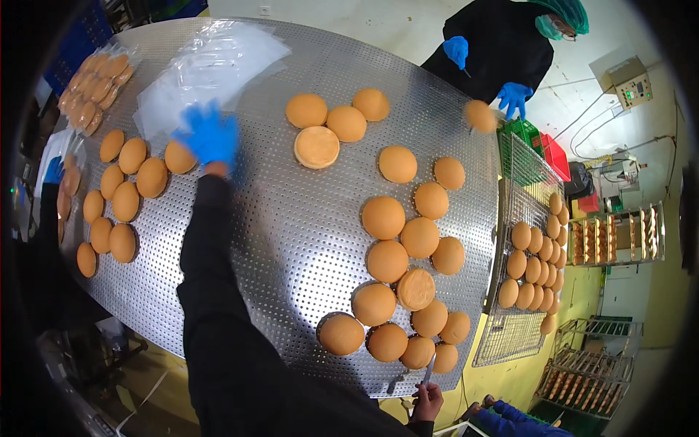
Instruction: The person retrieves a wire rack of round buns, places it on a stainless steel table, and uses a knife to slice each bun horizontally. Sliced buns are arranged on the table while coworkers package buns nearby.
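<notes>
My left hand (210, 135), in a blue glove and a black sleeve, is blurred by motion over the perforated metal table (284, 240). Its fingers look spread, and the palm side is hidden. Just beside it a round brown bun (180, 156) lies sharp and still, partly overlapped by the glove. Low in the view, my bare right hand (428, 400) is closed around the handle of a knife (430, 370). The blade points up toward the buns at the table's near edge, close to a bun (418, 352).
Clear plastic sheets (211, 65) lie beyond my left hand, near bagged buns (98, 87). Several buns (384, 218) cover the table's right side. A wire rack (502, 339) with buns adjoins it. Co-workers' gloved hands (514, 98) (54, 170) show; a blurred bun (480, 116) is near one.
</notes>
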Demonstrator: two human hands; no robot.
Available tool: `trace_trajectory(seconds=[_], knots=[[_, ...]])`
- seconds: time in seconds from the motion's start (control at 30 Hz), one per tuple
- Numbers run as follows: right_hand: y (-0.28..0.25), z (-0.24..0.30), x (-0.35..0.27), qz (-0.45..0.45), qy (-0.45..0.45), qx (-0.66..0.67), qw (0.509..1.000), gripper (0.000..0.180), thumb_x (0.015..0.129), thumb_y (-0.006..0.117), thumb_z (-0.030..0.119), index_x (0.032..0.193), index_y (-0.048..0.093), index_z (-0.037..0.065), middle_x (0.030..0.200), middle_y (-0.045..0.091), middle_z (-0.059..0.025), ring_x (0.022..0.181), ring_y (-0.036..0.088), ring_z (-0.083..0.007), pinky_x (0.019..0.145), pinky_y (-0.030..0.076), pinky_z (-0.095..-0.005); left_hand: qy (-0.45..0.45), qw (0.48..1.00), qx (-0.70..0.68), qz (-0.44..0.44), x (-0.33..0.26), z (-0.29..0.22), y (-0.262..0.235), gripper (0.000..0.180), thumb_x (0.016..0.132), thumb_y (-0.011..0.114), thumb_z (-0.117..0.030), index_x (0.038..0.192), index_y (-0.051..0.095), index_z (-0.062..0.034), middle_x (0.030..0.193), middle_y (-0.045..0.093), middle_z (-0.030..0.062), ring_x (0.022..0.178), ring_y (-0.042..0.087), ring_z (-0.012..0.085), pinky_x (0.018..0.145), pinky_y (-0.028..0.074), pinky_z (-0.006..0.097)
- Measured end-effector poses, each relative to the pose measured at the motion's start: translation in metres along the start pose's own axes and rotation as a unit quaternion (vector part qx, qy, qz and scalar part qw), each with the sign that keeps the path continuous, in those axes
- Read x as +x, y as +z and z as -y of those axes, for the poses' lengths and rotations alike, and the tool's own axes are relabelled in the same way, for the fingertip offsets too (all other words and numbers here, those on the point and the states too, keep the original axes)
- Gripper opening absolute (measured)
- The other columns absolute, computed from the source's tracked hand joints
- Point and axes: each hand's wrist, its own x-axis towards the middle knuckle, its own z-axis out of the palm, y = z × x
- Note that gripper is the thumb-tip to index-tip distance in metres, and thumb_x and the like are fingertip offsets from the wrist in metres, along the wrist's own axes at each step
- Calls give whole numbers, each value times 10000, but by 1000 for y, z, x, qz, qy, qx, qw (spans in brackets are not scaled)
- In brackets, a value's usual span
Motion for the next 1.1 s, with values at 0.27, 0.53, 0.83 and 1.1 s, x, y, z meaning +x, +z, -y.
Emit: trace_trajectory(seconds=[0.27, 0.53, 0.83, 1.1], knots=[[14, -17, 14, 37, -16, 31, 999, 68, 898, 647, 79, 907, 581, 61, 842, 695, -57, 605, 588, -91, 480, 404, -208, 202, 966, -75, 145, -179, 51, -99, 624, 907, 531, -366, 1474, 388, -150, 1526, 315, 198, 1427, 233, 430, 1127, 173, 622], [16, 0, 9, 38, -53, 41, 997, 147, 868, 671, 97, 952, 591, 6, 814, 669, -79, 621, 604, -116, 530, 449, -231, 289, 898, -330, 10, -105, -95, -111, 709, 806, 710, -245, 1445, 428, -124, 1487, 362, 215, 1378, 332, 408, 1126, 261, 548], [17, -14, -5, 14, -38, 90, 995, 92, 890, 650, 67, 932, 573, 39, 856, 693, -81, 621, 594, -106, 512, 431, -225, 149, 857, -426, 249, -115, -92, -80, 819, 766, 768, -325, 1461, 396, -102, 1354, 490, 214, 1195, 519, 389, 1020, 399, 494], [34, -7, -6, 42, -59, 81, 994, 67, 908, 640, 76, 938, 582, 59, 858, 691, -49, 616, 570, -80, 500, 399, -206, 326, 879, -317, 141, -153, -69, -89, 574, 925, 572, -347, 1424, 441, -95, 1311, 494, 272, 1176, 508, 428, 996, 408, 491]])
